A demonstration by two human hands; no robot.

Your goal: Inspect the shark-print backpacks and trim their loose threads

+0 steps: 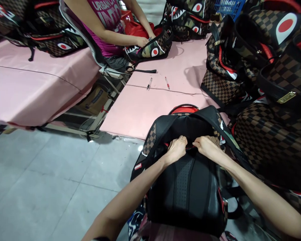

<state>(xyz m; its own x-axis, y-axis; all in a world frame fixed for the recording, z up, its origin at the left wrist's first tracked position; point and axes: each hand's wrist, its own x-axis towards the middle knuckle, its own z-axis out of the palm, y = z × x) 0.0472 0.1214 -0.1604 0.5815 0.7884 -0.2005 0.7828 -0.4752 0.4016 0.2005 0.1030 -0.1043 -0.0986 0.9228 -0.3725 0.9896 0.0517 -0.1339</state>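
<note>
A black backpack with brown checkered sides rests upright at the table's edge, its padded back panel facing me. My left hand is closed in a pinch on the upper edge of that panel, where a strip of red shows. Opposite it, a short gap away, my right hand grips the same edge with curled fingers. The shoulder straps arch up around both hands. Whether a zipper or only fabric lies between the fingertips is hidden. Red lining shows behind the top of the backpack.
Several checkered backpacks are piled close on my right. A black pen and a red pen lie on the pink table. Across it, a person in a purple shirt handles another bag. A cardboard box sits under the left table.
</note>
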